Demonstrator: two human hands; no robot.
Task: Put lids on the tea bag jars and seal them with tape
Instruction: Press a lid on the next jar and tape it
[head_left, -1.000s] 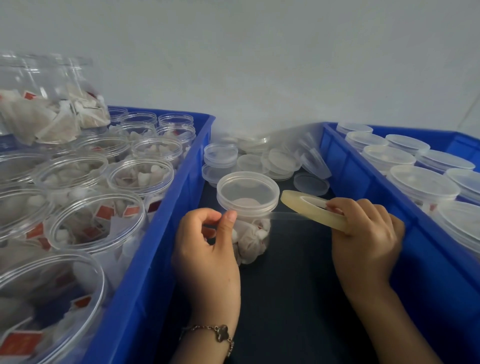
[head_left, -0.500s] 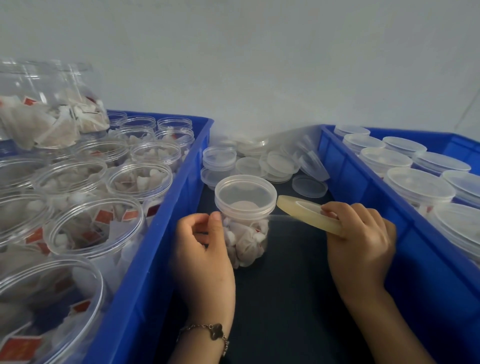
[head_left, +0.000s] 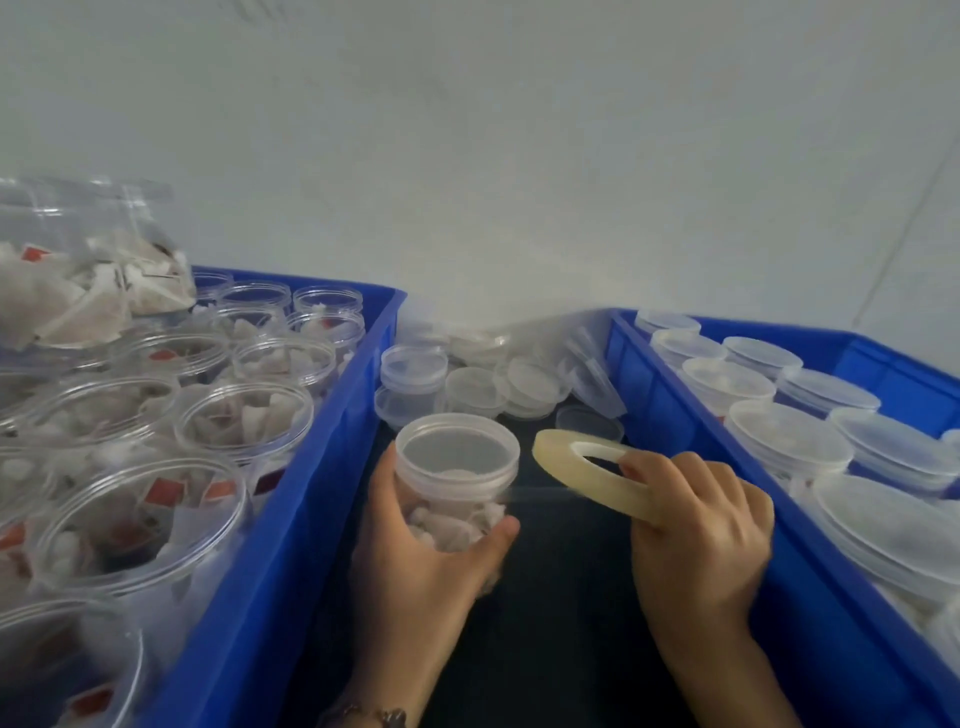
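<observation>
Head view, centre of the frame: the left hand (head_left: 415, 561) wraps its fingers and thumb round a lidded tea bag jar (head_left: 456, 483), which stands on the dark tabletop (head_left: 561, 623) between two blue crates. That grip probably steadies the jar so it can be turned against the tape. Just right of it, the right hand (head_left: 696, 530) grips the roll of tape (head_left: 587, 480), fingers hooked through its core, and a thin strip seems to run from the roll to the jar just under the lid; the blur makes that uncertain. Holding the roll close and level likely keeps the strip taut along the seam. Open jars (head_left: 244, 415) fill the left crate (head_left: 291, 519), lidded jars (head_left: 789, 441) the right crate (head_left: 675, 415), and spare lids (head_left: 519, 384) lie heaped behind the jar.
</observation>
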